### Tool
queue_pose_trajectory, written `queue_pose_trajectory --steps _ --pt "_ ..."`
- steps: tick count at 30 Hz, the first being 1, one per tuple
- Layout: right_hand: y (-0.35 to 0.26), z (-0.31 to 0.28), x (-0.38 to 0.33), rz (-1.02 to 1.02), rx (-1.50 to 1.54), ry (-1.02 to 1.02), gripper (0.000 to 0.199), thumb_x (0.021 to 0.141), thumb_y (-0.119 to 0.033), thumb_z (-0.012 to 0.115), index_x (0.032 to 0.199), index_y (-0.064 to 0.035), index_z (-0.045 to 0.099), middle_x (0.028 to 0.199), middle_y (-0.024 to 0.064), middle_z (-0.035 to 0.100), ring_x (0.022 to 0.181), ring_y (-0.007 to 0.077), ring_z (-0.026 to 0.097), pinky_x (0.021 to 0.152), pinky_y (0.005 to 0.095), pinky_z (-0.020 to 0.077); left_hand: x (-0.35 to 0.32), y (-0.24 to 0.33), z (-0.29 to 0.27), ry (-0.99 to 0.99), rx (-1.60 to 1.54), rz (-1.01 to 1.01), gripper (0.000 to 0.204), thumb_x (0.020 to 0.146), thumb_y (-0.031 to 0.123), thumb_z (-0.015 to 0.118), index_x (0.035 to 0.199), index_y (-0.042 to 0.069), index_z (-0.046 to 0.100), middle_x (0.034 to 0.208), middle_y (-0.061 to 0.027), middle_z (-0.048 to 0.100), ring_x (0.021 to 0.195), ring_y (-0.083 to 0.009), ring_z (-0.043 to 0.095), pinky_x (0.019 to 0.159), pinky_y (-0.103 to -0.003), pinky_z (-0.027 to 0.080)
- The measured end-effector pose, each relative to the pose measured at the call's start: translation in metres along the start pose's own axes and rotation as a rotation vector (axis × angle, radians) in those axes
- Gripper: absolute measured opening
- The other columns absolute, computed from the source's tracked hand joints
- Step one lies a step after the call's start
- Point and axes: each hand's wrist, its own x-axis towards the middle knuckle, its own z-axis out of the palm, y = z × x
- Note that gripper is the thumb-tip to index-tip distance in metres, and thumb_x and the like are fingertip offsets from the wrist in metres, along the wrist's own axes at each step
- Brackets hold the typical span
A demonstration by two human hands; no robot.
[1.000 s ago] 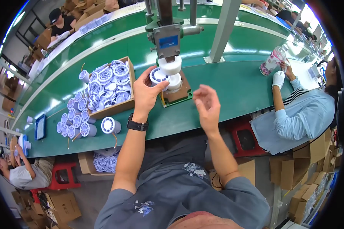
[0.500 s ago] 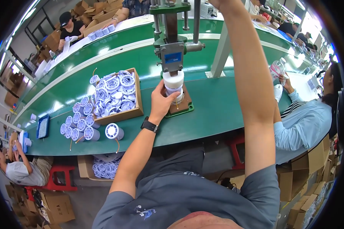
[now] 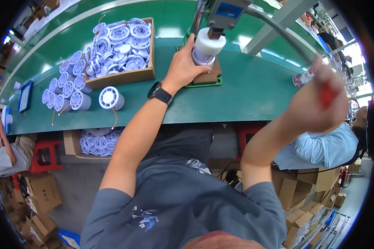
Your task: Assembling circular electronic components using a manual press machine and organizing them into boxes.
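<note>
My left hand (image 3: 182,68) is closed around a pale plastic cylinder (image 3: 202,57) that stands on the brown base block of a hand press (image 3: 224,16). A thick white round block (image 3: 210,42) sits on top of the cylinder, with the press ram touching it from above. My right hand (image 3: 316,103), smeared by motion, is wrapped round the red grip (image 3: 328,95) of the press lever (image 3: 280,31), low at the right. Left of the press, a single pale cylinder with a slotted top (image 3: 111,98) and an orange wire stands near the bench edge.
A cardboard box (image 3: 153,62) of loose pale plastic rings and caps stands on the green bench (image 3: 166,112). Several wired cylinders (image 3: 79,101) cluster left of it. A blue tray (image 3: 25,96) lies farther left. A co-worker in light blue (image 3: 324,145) sits at the right.
My right hand has come down from high overhead to the lower right, pulling the lever with it. My left hand still holds the cylinder under the press. The view has tilted downward.
</note>
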Motion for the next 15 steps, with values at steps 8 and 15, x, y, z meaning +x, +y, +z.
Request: queue_pose_trajectory --steps 8,15 --pt "0.021 -0.003 -0.121 -0.181 -0.235 -0.017 0.027 0.090 -0.017 0.049 0.069 0.0011 0.047 0.065 0.0168 0.056 0.067 0.0321 0.063 0.072 0.0461 0.0534 0.004 -0.015 0.004 0.010 0.060 0.114 0.106 0.061 0.022 0.086 0.142 -0.013 0.028 0.115 -0.0226 0.064 0.106 -0.0351 0.063 0.093 -0.038 0.049" --pt "-0.001 0.023 0.037 -0.224 -0.530 -0.046 0.017 0.094 -0.007 0.048 0.088 0.0032 0.060 0.075 0.0158 0.063 0.074 0.0244 0.064 0.065 0.0374 0.0542 -0.003 -0.006 0.001 0.070 0.123 0.117 0.101 0.064 0.022 0.085 0.142 -0.013 0.029 0.121 -0.0230 0.060 0.113 -0.0373 0.058 0.096 -0.039 0.047"
